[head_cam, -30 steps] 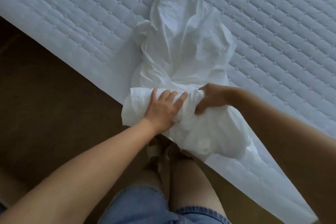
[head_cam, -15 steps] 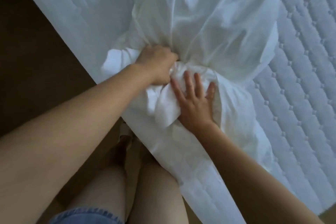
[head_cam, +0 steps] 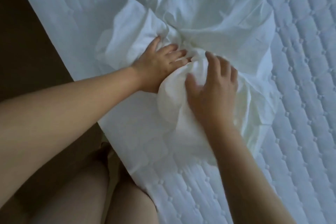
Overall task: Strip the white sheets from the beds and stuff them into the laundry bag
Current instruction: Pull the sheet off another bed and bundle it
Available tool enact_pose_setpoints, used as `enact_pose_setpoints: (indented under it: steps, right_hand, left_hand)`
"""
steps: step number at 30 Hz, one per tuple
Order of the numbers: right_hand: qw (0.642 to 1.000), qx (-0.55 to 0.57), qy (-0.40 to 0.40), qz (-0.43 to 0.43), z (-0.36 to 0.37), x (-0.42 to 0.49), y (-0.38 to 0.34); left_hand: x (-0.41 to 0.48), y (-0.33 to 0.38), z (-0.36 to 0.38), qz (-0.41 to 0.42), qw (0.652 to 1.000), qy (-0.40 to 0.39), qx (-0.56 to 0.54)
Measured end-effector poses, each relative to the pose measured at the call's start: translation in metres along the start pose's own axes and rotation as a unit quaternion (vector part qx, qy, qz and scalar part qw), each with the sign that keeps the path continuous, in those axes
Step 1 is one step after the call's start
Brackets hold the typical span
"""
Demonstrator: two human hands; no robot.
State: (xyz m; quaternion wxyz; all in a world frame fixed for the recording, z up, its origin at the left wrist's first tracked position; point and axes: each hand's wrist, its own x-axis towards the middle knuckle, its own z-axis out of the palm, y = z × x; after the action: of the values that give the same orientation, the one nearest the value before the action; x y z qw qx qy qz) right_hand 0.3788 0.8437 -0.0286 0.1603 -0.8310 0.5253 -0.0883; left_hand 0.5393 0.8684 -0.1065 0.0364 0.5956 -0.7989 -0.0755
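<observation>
The white sheet (head_cam: 209,23) is lying bunched on the quilted mattress (head_cam: 300,96), near its left edge. The left hand (head_cam: 160,65) is pressing flat, fingers spread; the right hand (head_cam: 212,91) is resting half open on the wad, neither gripping. Being soft, light and floppy, it is probably best gathered at the pinched middle.

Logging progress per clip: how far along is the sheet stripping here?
Done: the quilted mattress lies bare around the sheet. In hand: the left hand and right hand press on the bunched white sheet, fingers spread. Left: bagging it; no laundry bag is in view.
</observation>
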Motion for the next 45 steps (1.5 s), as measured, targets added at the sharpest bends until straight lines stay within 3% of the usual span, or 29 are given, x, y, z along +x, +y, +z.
enact_pose_setpoints:
  steps: [1,4,6,8,10,12,14,18,22,24,26,28,30,34,36,38,39,42,44,45]
  right_hand:
    - [0.999,-0.025,0.017,-0.015,0.001,-0.017,-0.005]
    - [0.984,-0.153,-0.047,-0.076,0.02,-0.04,0.003]
    - [0.968,-0.221,-0.06,-0.106,0.033,-0.022,0.02]
    - [0.96,-0.249,-0.071,-0.106,0.033,0.009,0.032]
    - [0.965,-0.223,-0.099,-0.099,0.028,0.045,0.039]
    - [0.958,-0.185,-0.212,-0.05,0.015,0.081,0.043]
    - [0.941,-0.14,-0.306,-0.019,0.001,0.115,0.045]
    - [0.915,-0.072,-0.395,0.033,-0.006,0.17,0.05]
    - [0.927,-0.036,-0.36,0.101,-0.016,0.202,0.057]
    - [0.947,-0.073,-0.295,0.102,-0.031,0.213,0.053]
    - [0.959,-0.116,-0.252,0.051,-0.042,0.214,0.043]
    - [0.944,-0.165,-0.286,0.008,-0.04,0.208,0.034]
    - [0.924,-0.213,-0.317,-0.006,-0.027,0.207,0.039]
    - [0.938,-0.193,-0.286,0.026,-0.008,0.237,0.059]
    - [0.94,-0.172,-0.29,0.037,0.0,0.247,0.065]
    - [0.941,-0.14,-0.304,0.057,0.003,0.255,0.073]
    - [0.94,-0.124,-0.312,0.066,0.003,0.26,0.077]
    - [0.931,-0.117,-0.337,0.077,0.001,0.278,0.086]
    - [0.925,-0.127,-0.35,0.08,0.004,0.289,0.086]
    - [0.923,-0.124,-0.354,0.085,0.006,0.295,0.086]
  left_hand:
    - [0.013,-0.006,-0.009,-0.002,0.999,-0.03,-0.035]
    - [0.052,-0.021,-0.031,-0.033,0.981,-0.172,-0.088]
    - [0.068,-0.026,-0.045,-0.05,0.954,-0.254,-0.153]
    - [0.08,-0.035,-0.053,-0.092,0.923,-0.286,-0.24]
    - [0.084,-0.04,-0.061,-0.118,0.93,-0.236,-0.256]
    - [0.08,-0.033,-0.06,-0.1,0.986,-0.047,-0.124]
    - [0.061,-0.01,-0.055,-0.069,0.997,0.044,-0.01]
    - [0.054,-0.017,-0.013,0.024,0.989,-0.007,0.148]
    - [0.116,-0.063,-0.014,0.075,0.985,-0.076,0.135]
    - [0.154,-0.083,-0.03,0.083,0.973,-0.203,0.074]
    - [0.196,-0.107,-0.048,0.065,0.957,-0.281,-0.041]
    - [0.231,-0.124,-0.064,0.054,0.923,-0.347,-0.157]
    - [0.255,-0.129,-0.068,0.07,0.898,-0.382,-0.206]
    - [0.278,-0.135,-0.065,0.029,0.869,-0.421,-0.259]
    - [0.279,-0.138,-0.068,-0.005,0.891,-0.388,-0.234]
    - [0.267,-0.123,-0.069,-0.048,0.95,-0.292,-0.104]
    - [0.253,-0.108,-0.072,-0.062,0.963,-0.261,-0.036]
    - [0.201,-0.069,-0.058,-0.009,0.962,-0.251,0.111]
    - [0.19,-0.081,-0.03,0.004,0.981,-0.124,0.15]
    - [0.193,-0.092,-0.025,0.011,0.982,-0.105,0.156]
